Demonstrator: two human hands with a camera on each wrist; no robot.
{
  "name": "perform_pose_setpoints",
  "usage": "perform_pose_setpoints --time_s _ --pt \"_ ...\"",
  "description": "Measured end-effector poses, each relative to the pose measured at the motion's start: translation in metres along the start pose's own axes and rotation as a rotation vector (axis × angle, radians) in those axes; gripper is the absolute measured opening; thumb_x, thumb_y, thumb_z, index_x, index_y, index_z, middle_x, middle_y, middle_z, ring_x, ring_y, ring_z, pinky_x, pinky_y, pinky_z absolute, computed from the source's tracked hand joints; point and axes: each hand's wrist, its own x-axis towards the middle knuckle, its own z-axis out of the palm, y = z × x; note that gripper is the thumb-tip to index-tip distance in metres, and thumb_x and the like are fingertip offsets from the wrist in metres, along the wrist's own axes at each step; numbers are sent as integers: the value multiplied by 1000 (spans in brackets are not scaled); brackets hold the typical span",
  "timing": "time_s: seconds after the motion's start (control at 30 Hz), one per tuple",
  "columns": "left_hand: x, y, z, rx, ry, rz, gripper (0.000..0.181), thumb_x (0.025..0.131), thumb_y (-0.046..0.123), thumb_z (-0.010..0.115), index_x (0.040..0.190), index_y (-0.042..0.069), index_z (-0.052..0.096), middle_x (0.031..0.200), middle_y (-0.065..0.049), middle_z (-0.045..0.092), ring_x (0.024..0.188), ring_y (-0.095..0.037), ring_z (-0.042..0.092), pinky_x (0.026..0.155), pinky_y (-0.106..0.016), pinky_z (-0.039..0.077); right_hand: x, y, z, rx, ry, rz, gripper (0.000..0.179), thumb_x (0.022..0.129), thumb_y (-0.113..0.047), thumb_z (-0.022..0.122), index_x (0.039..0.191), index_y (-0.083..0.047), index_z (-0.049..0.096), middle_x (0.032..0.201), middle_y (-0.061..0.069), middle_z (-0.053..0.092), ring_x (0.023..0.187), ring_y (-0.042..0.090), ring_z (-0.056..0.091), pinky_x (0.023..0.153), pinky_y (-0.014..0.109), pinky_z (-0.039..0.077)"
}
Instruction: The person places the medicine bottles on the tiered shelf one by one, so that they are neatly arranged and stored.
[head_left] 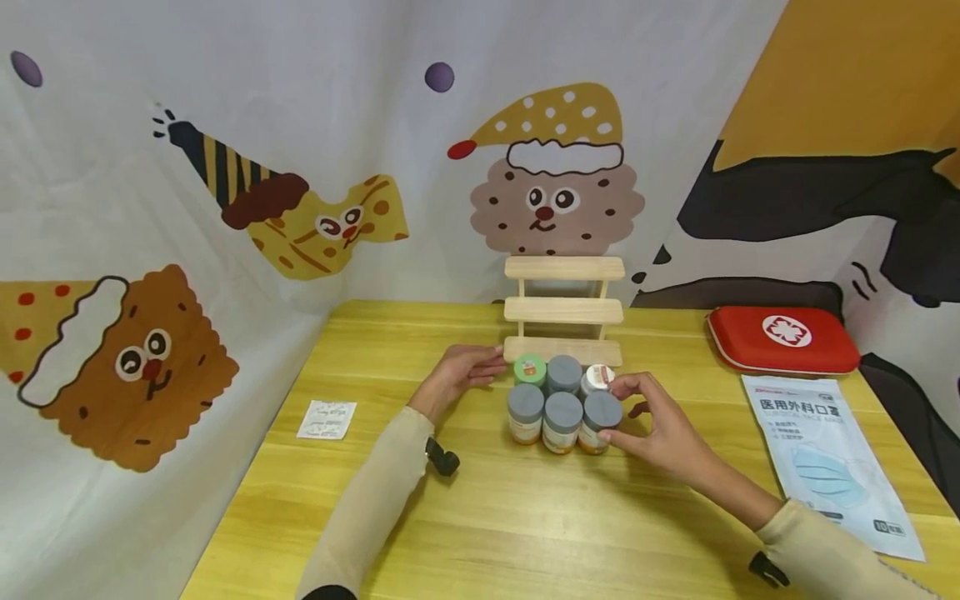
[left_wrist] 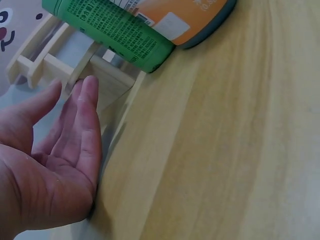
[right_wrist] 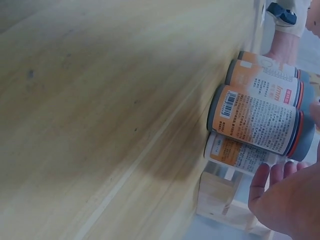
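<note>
Two tight rows of three bottles each stand upright. At the back are a green bottle (head_left: pixel 530 367), a grey-capped one (head_left: pixel 564 373) and a white-capped one (head_left: pixel 598 377). In front, the left (head_left: pixel 526 410), middle (head_left: pixel 562 421) and right (head_left: pixel 602 410) bottles have grey caps and orange-and-white labels. My right hand (head_left: pixel 663 429) is at their right side, thumb by the front right bottle and index fingertip by the white cap, fingers loosely bent. Beside the green bottle, my left hand (head_left: pixel 463 371) holds nothing, its fingers extended toward the lowest step of a wooden stand (head_left: pixel 564 310).
A red first-aid case (head_left: pixel 783 340) lies at the back right, with a face mask packet (head_left: pixel 832 458) in front of it. On the left is a small white packet (head_left: pixel 326 419). A printed cloth (head_left: pixel 420 167) hangs behind the wooden table (head_left: pixel 480 525).
</note>
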Motion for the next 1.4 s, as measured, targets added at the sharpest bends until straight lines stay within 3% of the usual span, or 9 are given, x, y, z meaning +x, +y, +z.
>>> perform_pose_setpoints --time_s 0.4,1.07,1.4 --pt "7 6 0 54 -33 -68 46 97 30 80 133 3 71 113 -9 82 89 -11 81 74 -24 66 -1 2 4 -21 15 -21 63 77 -13 97 127 -12 59 119 0 64 105 -1 54 77 29 58" --pt "7 4 1 35 -45 -60 47 99 28 78 135 0 67 121 -16 79 93 -15 81 88 -33 68 -2 3 7 -34 63 -45 59 76 -7 96 124 -9 62 115 0 65 103 -3 55 73 28 60" --pt "4 5 0 27 -41 -58 47 100 26 78 136 -1 67 123 -17 78 91 -14 81 86 -32 68 -4 4 6 -31 58 -60 58 74 -4 96 121 -11 63 116 -3 64 103 -2 56 73 25 60"
